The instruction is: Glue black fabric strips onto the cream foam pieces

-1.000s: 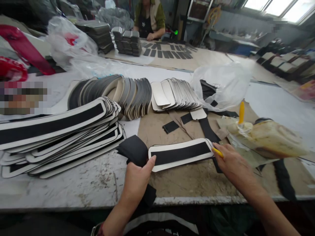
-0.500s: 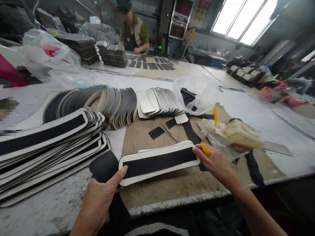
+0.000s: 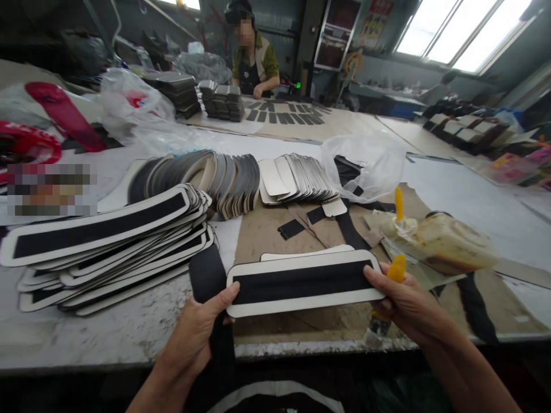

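A long white panel with rounded corners and a black strip down its middle [image 3: 301, 282] is held up over the table's front edge. My left hand [image 3: 191, 332] closes on its left end, thumb on top. At the right end my right hand [image 3: 408, 298] pinches the panel and also keeps a yellow-handled brush [image 3: 396, 268] in the same grip, bristles pointing down. Behind the held panel another white panel [image 3: 310, 252] shows only its upper edge. A black strip of material [image 3: 207, 274] lies beside my left hand and hangs over the edge.
A stack of similar panels [image 3: 103, 229] lies at left. Behind are curved grey pieces [image 3: 172, 175], a row of white pieces [image 3: 301, 175] and a plastic bag [image 3: 387, 166]. A glue-stained container [image 3: 460, 241] with another yellow-handled brush [image 3: 399, 203] stands right. A co-worker [image 3: 256, 63] works across the table.
The view has swung left, so the scene sits further right. The held panel is more level, and the right-hand brush has turned so its bristles show below the hand.
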A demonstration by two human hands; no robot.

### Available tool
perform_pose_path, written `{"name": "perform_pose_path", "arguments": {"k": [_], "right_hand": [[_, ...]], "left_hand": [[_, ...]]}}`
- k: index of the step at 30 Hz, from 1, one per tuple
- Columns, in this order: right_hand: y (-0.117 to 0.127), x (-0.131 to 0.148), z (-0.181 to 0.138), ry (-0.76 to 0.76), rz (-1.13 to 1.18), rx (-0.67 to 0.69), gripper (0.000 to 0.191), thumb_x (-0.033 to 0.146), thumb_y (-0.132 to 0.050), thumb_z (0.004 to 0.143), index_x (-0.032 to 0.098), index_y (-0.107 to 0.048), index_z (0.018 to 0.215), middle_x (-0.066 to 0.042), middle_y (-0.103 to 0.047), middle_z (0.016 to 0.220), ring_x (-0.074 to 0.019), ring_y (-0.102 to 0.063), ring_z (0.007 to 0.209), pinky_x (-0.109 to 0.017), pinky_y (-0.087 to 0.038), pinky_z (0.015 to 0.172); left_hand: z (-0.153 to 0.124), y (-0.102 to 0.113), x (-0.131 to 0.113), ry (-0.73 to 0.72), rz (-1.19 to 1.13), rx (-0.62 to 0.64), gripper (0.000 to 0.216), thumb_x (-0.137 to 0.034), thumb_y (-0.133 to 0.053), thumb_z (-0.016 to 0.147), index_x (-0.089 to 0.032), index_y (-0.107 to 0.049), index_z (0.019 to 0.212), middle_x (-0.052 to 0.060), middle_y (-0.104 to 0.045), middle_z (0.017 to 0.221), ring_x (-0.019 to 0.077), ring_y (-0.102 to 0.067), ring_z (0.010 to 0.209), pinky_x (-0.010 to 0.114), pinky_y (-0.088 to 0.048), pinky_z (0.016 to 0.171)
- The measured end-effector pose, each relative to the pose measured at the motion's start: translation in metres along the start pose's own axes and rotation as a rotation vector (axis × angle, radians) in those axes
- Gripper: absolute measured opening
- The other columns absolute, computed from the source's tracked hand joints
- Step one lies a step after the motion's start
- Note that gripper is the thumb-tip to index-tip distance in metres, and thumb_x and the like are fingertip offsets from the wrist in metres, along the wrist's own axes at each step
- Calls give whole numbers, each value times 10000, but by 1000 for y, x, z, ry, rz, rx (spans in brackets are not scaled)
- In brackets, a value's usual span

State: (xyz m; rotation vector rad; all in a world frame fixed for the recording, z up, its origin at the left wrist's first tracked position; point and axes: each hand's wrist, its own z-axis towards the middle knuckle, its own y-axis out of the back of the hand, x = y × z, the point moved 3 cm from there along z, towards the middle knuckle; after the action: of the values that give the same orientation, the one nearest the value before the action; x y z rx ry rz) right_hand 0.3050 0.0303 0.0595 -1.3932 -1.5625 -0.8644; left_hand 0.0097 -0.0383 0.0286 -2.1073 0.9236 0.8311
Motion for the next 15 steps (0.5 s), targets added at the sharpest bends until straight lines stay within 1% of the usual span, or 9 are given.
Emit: {"name": "perform_pose_path", "arguments": {"k": [2, 4, 6, 10, 12, 15], "right_hand": [[-5, -6, -1, -8, 169, 12, 438, 459, -745, 709, 195, -398, 675, 107, -319, 447, -28, -223, 392, -152, -206, 383], [-8, -10, -2, -23, 229, 17, 455, 456, -754, 700, 200, -378, 667, 109, -303, 437, -29, -218, 390, -148, -216, 382], [-10, -11, -2, -29, 170, 9, 441, 466, -748, 707, 196, -400, 679, 101, -322, 449, -33, -227, 401, -147, -218, 385], [-8, -9, 1, -6, -47, -17, 418, 512, -713, 729, 184, -457, 700, 86, -344, 470, -48, -245, 422, -157, -208, 390], [-7, -10, 4, -2, -114, -36, 417, 526, -707, 727, 184, -469, 702, 80, -344, 480, -56, -253, 432, -164, -206, 390], [-7, -11, 9, -18, -180, -75, 415, 538, -710, 714, 196, -475, 698, 71, -337, 502, -70, -273, 440, -181, -222, 387]], "left_hand": [[-2, 1, 2, 39, -74, 18, 329, -284, -845, 541, -164, -656, 782, -28, -615, 610, 97, -523, 468, 185, -412, 418], [-3, 4, 3, 36, -86, 23, 298, -288, -842, 549, -150, -629, 705, -44, -568, 550, 70, -468, 424, 172, -383, 399], [-4, 6, 2, -7, -45, 29, 290, -315, -825, 586, -147, -609, 680, -50, -543, 528, 65, -452, 422, 172, -389, 412], [-5, 10, -1, -97, 19, 40, 302, -399, -762, 678, -154, -604, 755, -40, -561, 590, 67, -460, 464, 170, -389, 435], [-5, 10, -1, -113, 20, 46, 324, -440, -731, 706, -153, -586, 745, -39, -547, 580, 63, -447, 458, 164, -368, 425], [-2, 12, 1, -101, -3, 52, 391, -523, -668, 739, -152, -554, 690, -38, -510, 535, 60, -422, 433, 164, -348, 409]]}}
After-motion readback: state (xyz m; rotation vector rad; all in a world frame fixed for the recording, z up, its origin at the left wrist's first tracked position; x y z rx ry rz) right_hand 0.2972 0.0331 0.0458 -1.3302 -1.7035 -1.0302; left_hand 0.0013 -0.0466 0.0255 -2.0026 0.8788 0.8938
